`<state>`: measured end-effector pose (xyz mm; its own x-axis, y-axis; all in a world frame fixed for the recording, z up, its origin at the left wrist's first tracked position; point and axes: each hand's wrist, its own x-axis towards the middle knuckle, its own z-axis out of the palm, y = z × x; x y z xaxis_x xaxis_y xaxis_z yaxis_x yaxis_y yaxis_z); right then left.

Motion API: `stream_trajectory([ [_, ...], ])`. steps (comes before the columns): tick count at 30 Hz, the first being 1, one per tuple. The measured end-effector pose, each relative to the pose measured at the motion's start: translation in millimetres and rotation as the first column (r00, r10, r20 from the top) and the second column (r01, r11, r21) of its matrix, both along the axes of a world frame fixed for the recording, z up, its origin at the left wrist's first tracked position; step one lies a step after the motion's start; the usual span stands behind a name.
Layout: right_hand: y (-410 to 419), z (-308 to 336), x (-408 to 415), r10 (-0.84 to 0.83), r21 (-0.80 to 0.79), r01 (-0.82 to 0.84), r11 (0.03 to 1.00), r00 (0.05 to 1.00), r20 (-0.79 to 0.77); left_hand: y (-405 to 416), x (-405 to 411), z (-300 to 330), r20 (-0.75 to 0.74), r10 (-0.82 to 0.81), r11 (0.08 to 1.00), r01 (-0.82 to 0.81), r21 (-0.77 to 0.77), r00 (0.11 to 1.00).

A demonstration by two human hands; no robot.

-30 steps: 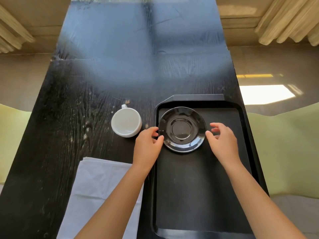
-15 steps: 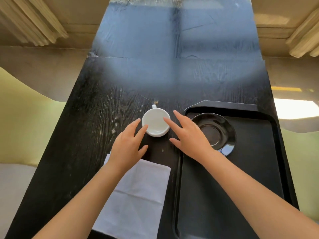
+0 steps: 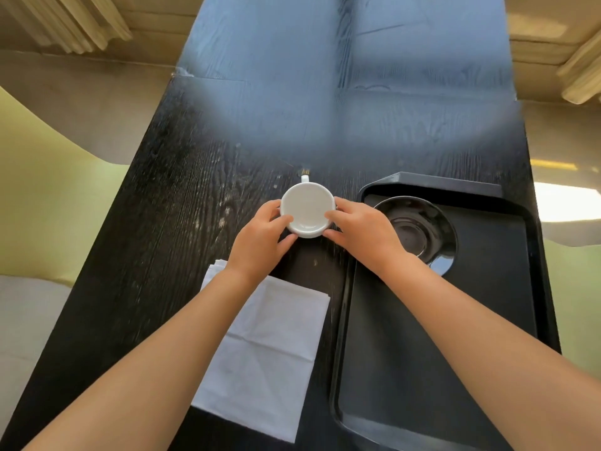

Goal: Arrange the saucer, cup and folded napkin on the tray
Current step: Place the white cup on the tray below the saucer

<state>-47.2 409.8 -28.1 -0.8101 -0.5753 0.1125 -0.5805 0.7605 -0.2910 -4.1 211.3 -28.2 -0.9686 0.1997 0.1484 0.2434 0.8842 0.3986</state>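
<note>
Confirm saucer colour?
Glossy black saucer, on the black tray; clearest in the head view.

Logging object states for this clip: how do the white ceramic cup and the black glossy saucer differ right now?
The white ceramic cup stands on the dark wooden table, outside the black plastic tray; the black glossy saucer already lies in the tray's far corner. The cup is in the grip of the left hand and right hand; the saucer is untouched. Both are round and look empty.
</note>
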Motion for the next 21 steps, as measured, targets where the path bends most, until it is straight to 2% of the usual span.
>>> stream_trajectory([
  [7,23,12,28,0.033,-0.069,-0.037,0.997,0.998,-0.053,12,27,13,-0.008,-0.02,0.999,0.02,0.031,1.0],
  [11,53,33,75,-0.018,-0.143,0.006,0.99,0.996,-0.082,34,70,32,-0.013,-0.042,0.997,0.043,0.059,0.999],
  [21,113,20,203,-0.048,-0.168,0.045,0.985,0.999,-0.016,79,184,29,0.125,-0.157,0.982,0.142,0.122,0.98],
])
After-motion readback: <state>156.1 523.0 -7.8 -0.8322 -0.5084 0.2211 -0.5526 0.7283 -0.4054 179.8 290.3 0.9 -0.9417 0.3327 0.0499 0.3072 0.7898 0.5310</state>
